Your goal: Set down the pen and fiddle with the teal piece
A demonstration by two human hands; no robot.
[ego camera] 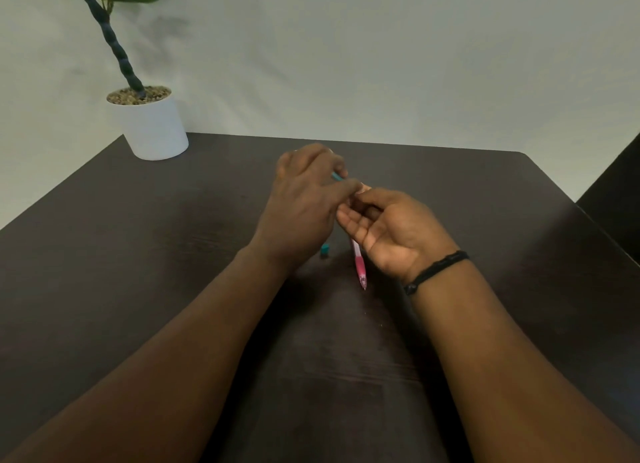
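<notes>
Setting: a dark wood-grain table (138, 255) stands against a pale grey-green wall (381, 47); the scene is seen from above, over both forearms.
Pink pen: the pink pen (358, 264) lies on the table near its middle, tip toward the viewer, its far end hidden under the right hand.
Teal pen: the teal pen (336, 176) shows only as a short piece just beyond the pink pen, sticking out from the left hand's fingers.
Teal cap: a small teal cap (325, 249) lies on the table just left of the pink pen, apart from it, partly under the left hand.
Left hand: the left hand (304, 206) is back-up, left of the pink pen, its fingers curled round the teal pen.
Right hand: the right hand (391, 230) is palm-up just right of and over the pink pen, fingers loosely curled toward the left hand's fingertips; whether it pinches anything cannot be told.
Bracelet: a black bracelet (436, 270) circles the right wrist.
Plant: a potted plant (149, 123) in a white pot stands at the far left table corner, well apart from the pink pen.
</notes>
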